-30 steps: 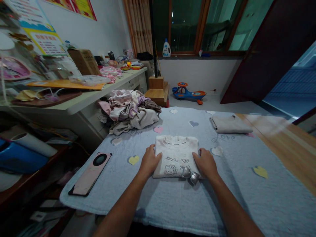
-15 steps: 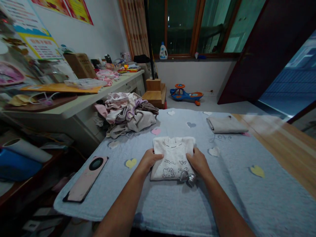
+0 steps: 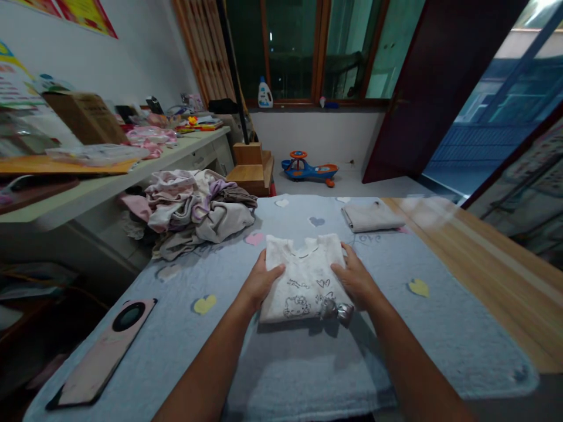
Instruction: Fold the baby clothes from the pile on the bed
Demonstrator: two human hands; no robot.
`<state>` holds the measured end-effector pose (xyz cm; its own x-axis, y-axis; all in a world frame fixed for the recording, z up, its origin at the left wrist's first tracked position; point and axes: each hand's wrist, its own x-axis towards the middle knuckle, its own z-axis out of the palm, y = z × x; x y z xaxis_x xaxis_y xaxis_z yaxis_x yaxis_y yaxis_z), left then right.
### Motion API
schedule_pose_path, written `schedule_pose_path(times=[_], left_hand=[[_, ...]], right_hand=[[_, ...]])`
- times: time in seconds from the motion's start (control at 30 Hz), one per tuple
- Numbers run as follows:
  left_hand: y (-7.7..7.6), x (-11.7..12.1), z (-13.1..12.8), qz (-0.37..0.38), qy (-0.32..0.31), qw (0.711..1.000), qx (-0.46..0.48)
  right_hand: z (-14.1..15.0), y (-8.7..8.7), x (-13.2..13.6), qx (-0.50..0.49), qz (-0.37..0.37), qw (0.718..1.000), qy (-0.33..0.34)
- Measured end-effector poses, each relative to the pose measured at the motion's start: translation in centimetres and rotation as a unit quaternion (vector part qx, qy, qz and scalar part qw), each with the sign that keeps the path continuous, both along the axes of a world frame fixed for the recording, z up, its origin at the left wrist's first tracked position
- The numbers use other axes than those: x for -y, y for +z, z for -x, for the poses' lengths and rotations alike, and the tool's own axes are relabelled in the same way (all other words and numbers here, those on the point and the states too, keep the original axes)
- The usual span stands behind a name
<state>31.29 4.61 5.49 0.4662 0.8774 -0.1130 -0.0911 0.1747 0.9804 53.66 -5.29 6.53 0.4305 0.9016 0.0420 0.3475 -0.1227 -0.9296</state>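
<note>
A folded white shirt (image 3: 303, 275) with a line-drawn cat face, hearts and a silver bow is held between my two hands, just above the blue cloth (image 3: 308, 369). My left hand (image 3: 260, 280) grips its left edge, thumb on top and fingers behind or beneath. On the opposite edge, my right hand (image 3: 355, 276) pinches the shirt the same way. The fingers under the fabric are partly hidden. Beyond the shirt, to the right, lies a folded grey garment (image 3: 373, 216). A heap of crumpled clothes (image 3: 197, 205) sits at the far left.
A pink phone (image 3: 103, 357) lies near the cloth's left edge. The cluttered desk (image 3: 185, 153) runs along the left wall. Bare wood (image 3: 488, 275) shows right of the cloth. A blue and orange ride-on toy (image 3: 310, 169) and a wooden step (image 3: 250, 167) stand on the floor behind.
My hands have raised the shirt slightly off the cloth, still holding both sides. The view has turned to the right, so the room's things sit further left.
</note>
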Motion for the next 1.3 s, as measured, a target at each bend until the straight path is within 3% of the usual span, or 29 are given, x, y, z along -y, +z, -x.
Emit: schedule_pose_path(times=[0.13, 0.23, 0.47, 0.63, 0.73, 0.83, 0.9, 1.0, 1.13, 1.3], left_hand=[[1.7, 0.6, -5.0, -0.035, -0.036, 0.998, 0.025], [2.5, 1.2, -9.6, -0.068, -0.064, 0.995, 0.036], [3.1, 2.0, -19.5, -0.142, -0.090, 0.986, 0.010], [2.6, 2.0, -24.2, -0.139, -0.093, 0.986, 0.021], [1.7, 2.1, -25.6, -0.078, -0.108, 0.991, -0.010], [0.5, 2.2, -26.2, 0.041, -0.140, 0.983, -0.110], [-0.2, 2.1, -26.3, 0.082, -0.147, 0.975, -0.143], [-0.8, 1.9, -26.5, 0.092, -0.133, 0.977, -0.140], [-1.1, 1.9, -27.2, 0.068, -0.103, 0.985, -0.117], [-1.7, 2.3, -27.6, -0.035, -0.071, 0.994, -0.079]], right_hand=[[-4.8, 2.8, 2.3, -0.034, 0.000, 0.999, -0.020], [-8.9, 3.9, 3.9, -0.017, 0.005, 0.998, -0.059], [-17.0, 4.8, 6.2, -0.052, -0.021, 0.991, -0.122], [-20.9, 4.7, 6.7, -0.044, -0.029, 0.988, -0.147], [-22.9, 3.2, 6.8, -0.022, -0.004, 0.988, -0.154], [-24.7, 0.5, 6.9, 0.029, 0.081, 0.976, -0.200], [-25.6, -1.2, 6.9, 0.060, 0.119, 0.968, -0.211], [-26.1, -2.4, 7.0, 0.100, 0.131, 0.966, -0.197], [-26.1, -1.6, 7.0, 0.106, 0.114, 0.971, -0.180], [-26.7, -1.0, 6.7, 0.079, 0.054, 0.978, -0.186]])
